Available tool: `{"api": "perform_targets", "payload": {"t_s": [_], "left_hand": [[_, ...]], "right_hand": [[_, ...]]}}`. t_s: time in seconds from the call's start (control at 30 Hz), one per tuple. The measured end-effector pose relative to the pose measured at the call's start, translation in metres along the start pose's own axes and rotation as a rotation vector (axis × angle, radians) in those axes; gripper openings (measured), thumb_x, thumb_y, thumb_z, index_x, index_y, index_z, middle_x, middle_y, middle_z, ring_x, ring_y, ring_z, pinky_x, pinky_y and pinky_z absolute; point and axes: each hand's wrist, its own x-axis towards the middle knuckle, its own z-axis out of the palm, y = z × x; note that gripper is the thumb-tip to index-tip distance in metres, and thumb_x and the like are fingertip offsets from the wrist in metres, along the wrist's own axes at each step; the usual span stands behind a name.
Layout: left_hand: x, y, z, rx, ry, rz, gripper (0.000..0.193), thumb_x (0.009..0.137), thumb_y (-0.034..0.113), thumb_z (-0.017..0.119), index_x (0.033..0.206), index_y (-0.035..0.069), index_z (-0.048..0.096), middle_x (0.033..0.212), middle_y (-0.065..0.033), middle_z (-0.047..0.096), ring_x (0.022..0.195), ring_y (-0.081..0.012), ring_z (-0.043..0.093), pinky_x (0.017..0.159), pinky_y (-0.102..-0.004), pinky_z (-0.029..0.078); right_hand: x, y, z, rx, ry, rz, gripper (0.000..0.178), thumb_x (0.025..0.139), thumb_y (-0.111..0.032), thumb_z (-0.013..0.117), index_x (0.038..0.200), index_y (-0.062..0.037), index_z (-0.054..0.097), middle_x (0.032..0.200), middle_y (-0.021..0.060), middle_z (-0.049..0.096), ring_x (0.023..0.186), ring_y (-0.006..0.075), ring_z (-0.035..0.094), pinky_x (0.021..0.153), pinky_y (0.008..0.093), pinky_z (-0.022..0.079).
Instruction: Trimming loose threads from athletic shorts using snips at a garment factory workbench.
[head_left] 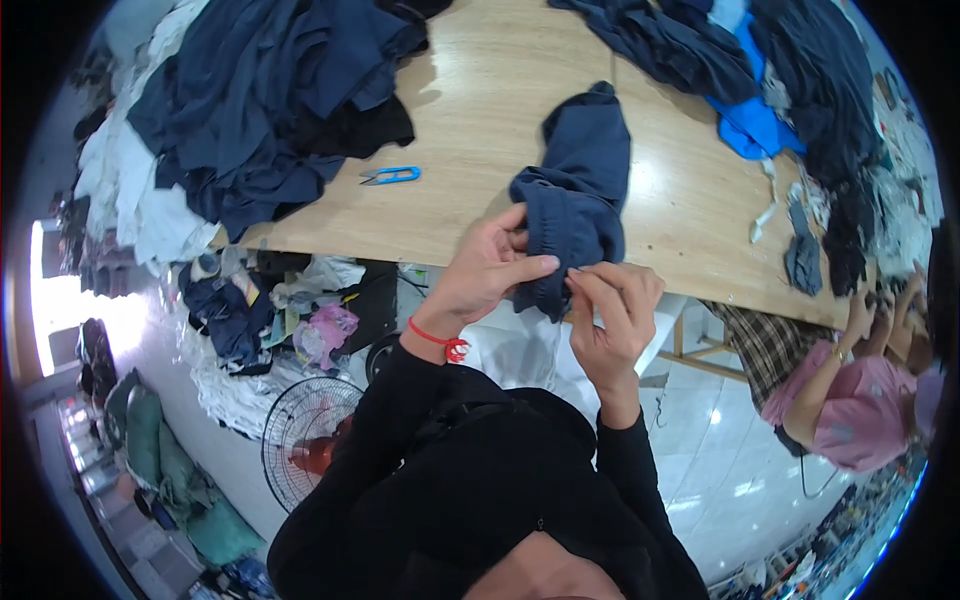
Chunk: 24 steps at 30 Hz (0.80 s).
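Observation:
A dark navy garment [588,150] with a gathered elastic waistband lies over the table's near edge, its far part on the wood. My left hand [490,262] grips the left side of the waistband, thumb on top and fingers tucked behind the cloth. At the band's right side, the thumb and forefinger of my right hand [615,310] pinch the fabric; any thread between them is too small to make out. Blue-handled thread snips [391,176] rest on the table, left of the garment and apart from both hands.
A big heap of navy clothes [270,80] covers the table's left. More dark and blue garments [750,120] are piled at right. A standing fan [312,440] is at my left, near cloth scraps on the floor. Another person in pink [860,415] sits at right.

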Motion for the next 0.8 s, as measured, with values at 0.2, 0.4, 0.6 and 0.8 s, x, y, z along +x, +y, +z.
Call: {"api": "perform_targets", "payload": {"t_s": [0.2, 0.4, 0.6, 0.8], "left_hand": [[0.001, 0.0, -0.011, 0.032, 0.02, 0.065, 0.064, 0.094, -0.007, 0.073, 0.153, -0.002, 0.048, 0.132, -0.0123, 0.07, 0.116, -0.0156, 0.069, 0.102, -0.0304, 0.058], [0.007, -0.013, -0.034, -0.055, 0.136, 0.05, 0.06, 0.095, -0.005, 0.073, 0.15, 0.0, 0.05, 0.13, -0.0106, 0.071, 0.113, -0.015, 0.07, 0.098, -0.0299, 0.059], [0.034, -0.065, -0.088, 0.212, 0.292, 0.16, 0.056, 0.096, 0.0, 0.074, 0.148, 0.002, 0.051, 0.127, -0.0105, 0.073, 0.107, -0.0157, 0.073, 0.094, -0.0301, 0.06], [0.039, -0.133, -0.121, 1.242, 0.341, 0.705, 0.059, 0.1, 0.031, 0.075, 0.145, 0.001, 0.05, 0.137, -0.0199, 0.061, 0.131, -0.0342, 0.057, 0.113, -0.0467, 0.043]], "right_hand": [[0.004, 0.008, 0.024, -0.025, -0.159, 0.046, 0.014, 0.09, 0.002, 0.069, 0.099, -0.0047, 0.061, 0.1, 0.0102, 0.062, 0.094, 0.0304, 0.06, 0.089, 0.0413, 0.039], [-0.004, 0.021, 0.033, 0.174, -0.209, 0.213, 0.007, 0.099, 0.002, 0.059, 0.099, -0.002, 0.053, 0.099, 0.0132, 0.056, 0.086, 0.0324, 0.054, 0.085, 0.0389, 0.04], [0.039, -0.003, 0.072, 0.344, -0.137, 0.155, 0.007, 0.095, -0.001, 0.065, 0.089, 0.0001, 0.062, 0.087, 0.0148, 0.059, 0.083, 0.0345, 0.057, 0.076, 0.0407, 0.046], [0.055, -0.008, 0.199, 0.095, -0.541, -0.087, 0.049, 0.09, -0.006, 0.072, 0.137, -0.0038, 0.061, 0.136, 0.02, 0.064, 0.128, 0.0373, 0.06, 0.103, 0.0467, 0.05]]}}
